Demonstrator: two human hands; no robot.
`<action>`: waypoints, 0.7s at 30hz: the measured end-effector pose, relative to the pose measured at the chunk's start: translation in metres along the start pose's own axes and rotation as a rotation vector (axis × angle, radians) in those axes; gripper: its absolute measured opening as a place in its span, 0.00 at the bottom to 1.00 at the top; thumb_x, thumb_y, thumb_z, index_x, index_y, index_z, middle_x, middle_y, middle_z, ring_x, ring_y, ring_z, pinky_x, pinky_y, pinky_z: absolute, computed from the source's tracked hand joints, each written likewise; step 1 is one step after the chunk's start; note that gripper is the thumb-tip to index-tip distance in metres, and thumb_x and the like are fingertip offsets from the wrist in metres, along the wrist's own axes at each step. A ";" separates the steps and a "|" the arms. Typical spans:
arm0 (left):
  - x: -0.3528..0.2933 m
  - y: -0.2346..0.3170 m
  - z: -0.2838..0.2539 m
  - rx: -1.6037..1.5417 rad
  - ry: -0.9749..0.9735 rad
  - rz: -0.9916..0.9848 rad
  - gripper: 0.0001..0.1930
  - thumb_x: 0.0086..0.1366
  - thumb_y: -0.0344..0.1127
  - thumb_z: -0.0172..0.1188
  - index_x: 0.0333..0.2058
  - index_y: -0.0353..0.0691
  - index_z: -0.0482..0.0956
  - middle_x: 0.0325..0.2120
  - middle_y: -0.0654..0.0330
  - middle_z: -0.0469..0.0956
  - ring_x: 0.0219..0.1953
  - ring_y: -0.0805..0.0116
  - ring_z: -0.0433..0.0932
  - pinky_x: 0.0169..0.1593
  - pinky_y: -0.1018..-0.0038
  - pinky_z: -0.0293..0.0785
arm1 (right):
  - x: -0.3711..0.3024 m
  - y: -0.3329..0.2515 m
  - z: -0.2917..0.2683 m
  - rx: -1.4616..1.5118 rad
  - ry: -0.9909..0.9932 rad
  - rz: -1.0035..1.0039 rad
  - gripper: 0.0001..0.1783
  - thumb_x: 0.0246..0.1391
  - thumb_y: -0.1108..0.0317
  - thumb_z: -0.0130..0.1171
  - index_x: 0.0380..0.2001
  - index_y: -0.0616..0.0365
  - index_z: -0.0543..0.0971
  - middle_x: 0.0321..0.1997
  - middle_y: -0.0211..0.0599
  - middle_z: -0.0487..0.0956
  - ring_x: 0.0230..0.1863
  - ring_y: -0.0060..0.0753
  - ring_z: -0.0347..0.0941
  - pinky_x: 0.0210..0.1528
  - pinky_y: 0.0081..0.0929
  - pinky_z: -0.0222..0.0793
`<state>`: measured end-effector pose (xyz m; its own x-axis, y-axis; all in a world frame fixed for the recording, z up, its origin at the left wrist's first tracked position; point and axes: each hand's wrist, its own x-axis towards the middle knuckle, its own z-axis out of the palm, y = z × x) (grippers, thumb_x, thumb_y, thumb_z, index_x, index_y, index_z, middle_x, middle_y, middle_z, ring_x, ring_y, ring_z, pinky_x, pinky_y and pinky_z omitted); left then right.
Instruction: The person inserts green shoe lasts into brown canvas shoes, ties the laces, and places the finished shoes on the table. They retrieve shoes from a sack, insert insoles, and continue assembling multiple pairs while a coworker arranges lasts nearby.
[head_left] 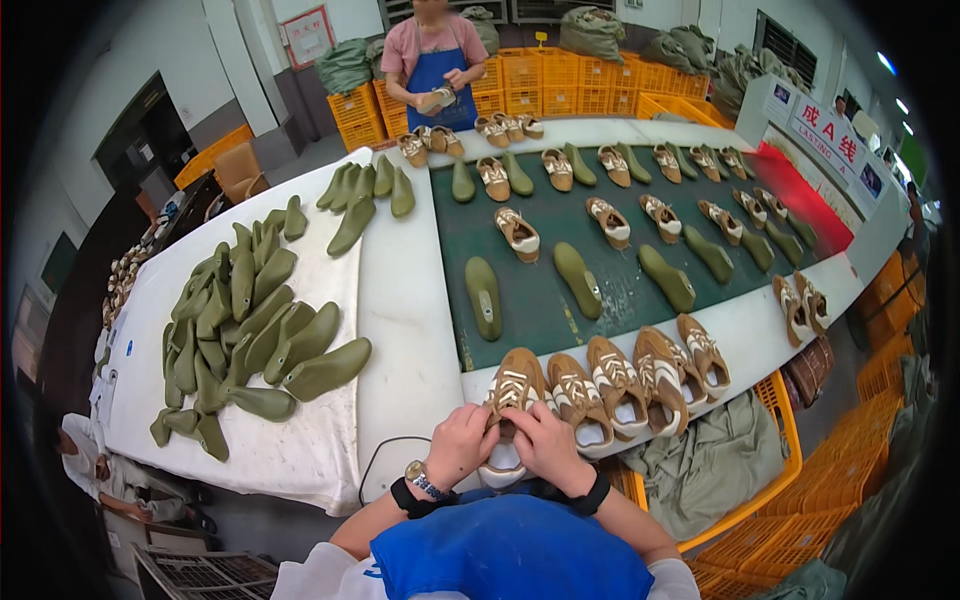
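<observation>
A brown sneaker with white stripes and laces (pixel 520 375) stands at the near edge of the white table, toe pointing away from me. My left hand (pixel 463 445) grips its opening on the left side, fingers closed at the tongue and collar. From the right, my right hand (pixel 545 446) closes on the same opening, its thumb and fingers close to the left ones. The shoe's white heel shows between my wrists. Just right of my right hand, several matching sneakers (pixel 617 382) stand in a row.
A green conveyor belt (pixel 530 300) carries sneakers and green shoe lasts (pixel 483 297). More lasts (pixel 240 300) are piled on a white cloth at left. Across the table a person in a blue apron (pixel 435 70) holds a shoe. A yellow crate (pixel 790 440) with grey-green cloth stands at right.
</observation>
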<state>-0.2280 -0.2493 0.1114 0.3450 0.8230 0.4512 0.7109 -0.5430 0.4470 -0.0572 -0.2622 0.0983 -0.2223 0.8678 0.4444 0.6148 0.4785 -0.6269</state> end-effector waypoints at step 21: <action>0.002 -0.040 -0.001 -0.506 -0.009 -0.403 0.13 0.57 0.26 0.54 0.43 0.36 0.71 0.24 0.51 0.79 0.23 0.58 0.79 0.29 0.66 0.74 | 0.012 0.004 0.004 0.227 -0.393 -0.060 0.08 0.48 0.75 0.50 0.32 0.49 0.74 0.32 0.41 0.67 0.34 0.49 0.70 0.32 0.41 0.66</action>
<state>-0.2565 -0.2256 0.0955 0.1185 0.9789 0.1667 0.4096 -0.2011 0.8898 -0.0606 -0.2493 0.0990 -0.5492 0.8020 0.2350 0.4209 0.5083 -0.7513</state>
